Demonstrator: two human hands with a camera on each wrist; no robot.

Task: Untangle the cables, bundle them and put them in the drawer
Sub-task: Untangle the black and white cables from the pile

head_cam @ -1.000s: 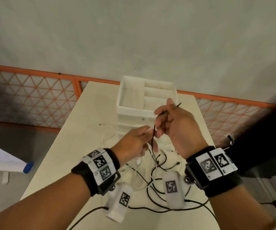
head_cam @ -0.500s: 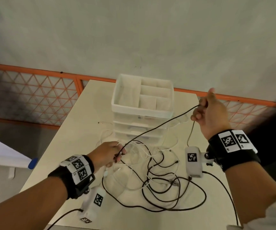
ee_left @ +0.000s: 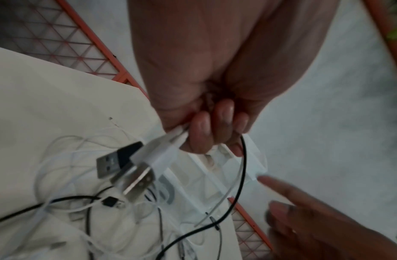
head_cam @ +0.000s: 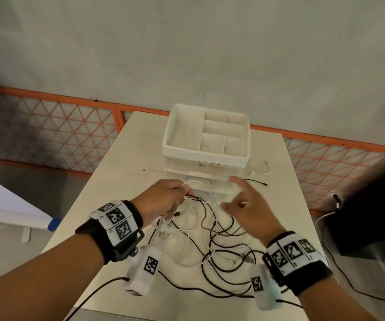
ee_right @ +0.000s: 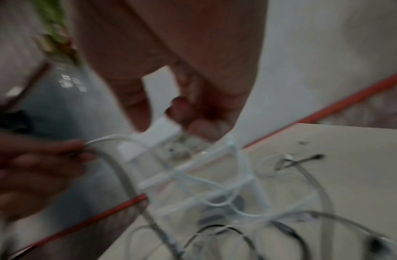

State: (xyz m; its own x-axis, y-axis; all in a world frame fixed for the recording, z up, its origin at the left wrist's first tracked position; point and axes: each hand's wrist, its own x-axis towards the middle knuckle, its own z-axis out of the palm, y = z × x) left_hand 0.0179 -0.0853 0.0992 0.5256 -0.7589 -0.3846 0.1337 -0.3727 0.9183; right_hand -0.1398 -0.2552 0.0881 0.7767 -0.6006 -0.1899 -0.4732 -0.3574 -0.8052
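Cables [head_cam: 212,232] (no legible writing) gripped by left hand [head_cam: 163,200]; right hand [head_cam: 249,209] loose-fingered, holding nothing.

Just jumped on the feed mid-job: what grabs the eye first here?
The tangle of black and white cables sprawled over the near half of the table, right under both hands. The left hand grips several cable ends, USB plugs dangling from its fist, while the right hand hovers open beside it, holding nothing. Behind them stands a white drawer unit with a divided tray on top.

Dim, soft light; blurred wrist views
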